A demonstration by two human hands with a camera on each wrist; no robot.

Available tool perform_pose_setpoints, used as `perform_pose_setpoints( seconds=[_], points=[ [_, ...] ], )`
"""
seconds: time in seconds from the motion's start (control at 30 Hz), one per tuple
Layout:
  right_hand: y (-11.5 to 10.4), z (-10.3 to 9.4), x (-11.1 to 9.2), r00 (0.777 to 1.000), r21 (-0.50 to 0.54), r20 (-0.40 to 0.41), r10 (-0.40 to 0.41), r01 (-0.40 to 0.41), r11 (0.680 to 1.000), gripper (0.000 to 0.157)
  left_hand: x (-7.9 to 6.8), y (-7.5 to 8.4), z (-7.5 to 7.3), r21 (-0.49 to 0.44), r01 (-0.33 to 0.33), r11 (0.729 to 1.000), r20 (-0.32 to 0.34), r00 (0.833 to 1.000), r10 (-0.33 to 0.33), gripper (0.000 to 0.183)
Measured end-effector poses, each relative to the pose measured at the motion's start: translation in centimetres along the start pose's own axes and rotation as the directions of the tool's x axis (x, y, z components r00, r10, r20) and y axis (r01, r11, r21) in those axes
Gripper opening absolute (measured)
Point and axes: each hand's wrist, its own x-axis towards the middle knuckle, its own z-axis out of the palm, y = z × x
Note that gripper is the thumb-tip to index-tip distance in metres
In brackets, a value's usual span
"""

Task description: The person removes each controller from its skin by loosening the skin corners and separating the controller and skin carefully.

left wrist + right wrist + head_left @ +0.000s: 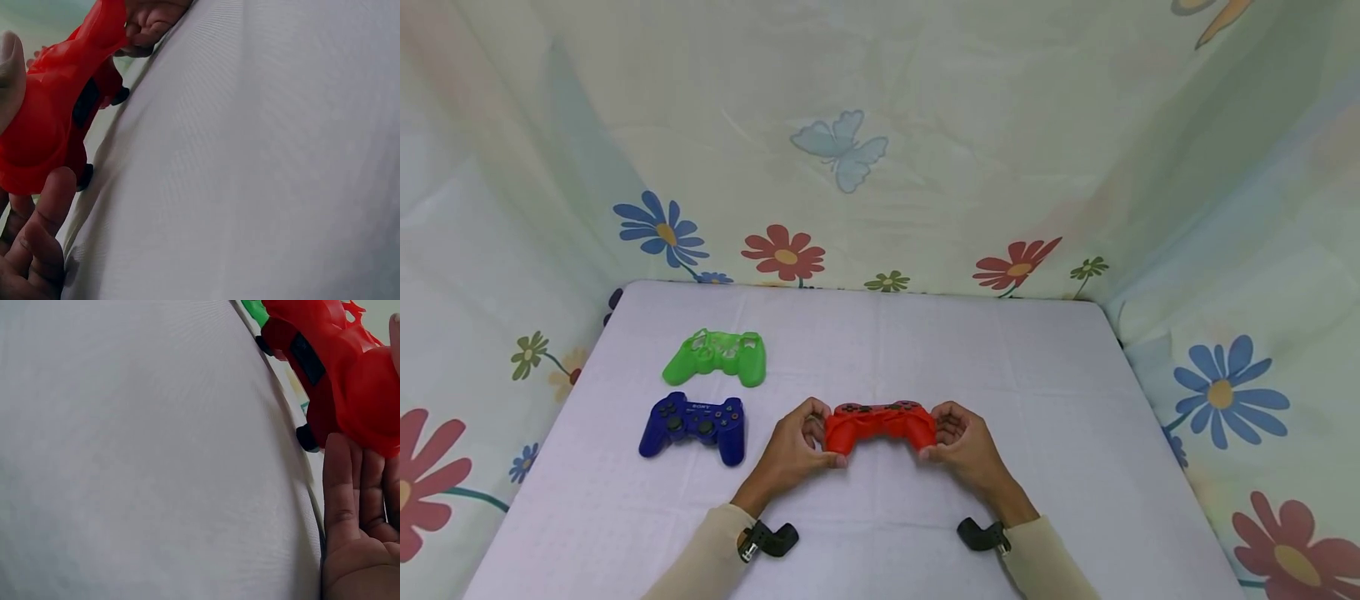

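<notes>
A red game controller (880,419) in a red silicone cover (369,394) is held up over the middle of the white table. My left hand (793,446) grips its left handle between thumb and fingers. On the opposite handle, my right hand (967,446) has the same kind of grip. The left wrist view shows the cover (37,122) wrapped round the handle and a dark port on the controller's edge. Thin loops of the cover stand loose at the top in the right wrist view. Most of the button face is hidden there.
A green silicone controller cover (721,354) lies toward the back left of the white table (1000,358). In front of it rests a dark blue controller (696,425). Flower-printed curtains (925,167) hang behind the table and on both sides.
</notes>
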Motion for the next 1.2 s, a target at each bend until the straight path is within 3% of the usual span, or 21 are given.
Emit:
perform_pose_setpoints(
  seconds=[0.4, 0.63, 1.0, 1.2],
  points=[
    [-0.11, -0.34, 0.04, 0.998, -0.020, 0.047, -0.029, 0.030, 0.999, 0.059, -0.16, -0.17, 0.10, -0.030, -0.016, 0.999, -0.010, 1.000, 0.016, 0.056],
    [0.37, -0.31, -0.12, 0.996, -0.022, 0.048, -0.079, 0.080, 0.997, 0.046, -0.09, -0.49, 0.14, -0.040, -0.053, 0.998, -0.015, 0.999, 0.052, 0.050],
    [0.65, -0.11, -0.34, 0.993, -0.019, 0.025, -0.117, 0.118, 0.993, 0.049, -0.21, -0.34, 0.27, -0.091, -0.019, 0.996, -0.025, 1.000, 0.017, 0.043],
    [0.28, 0.50, -0.44, 0.993, -0.050, -0.023, -0.118, 0.116, 0.992, 0.034, -0.17, -0.45, 0.55, -0.133, -0.032, 0.991, -0.033, 0.999, 0.027, 0.038]
  ],
)
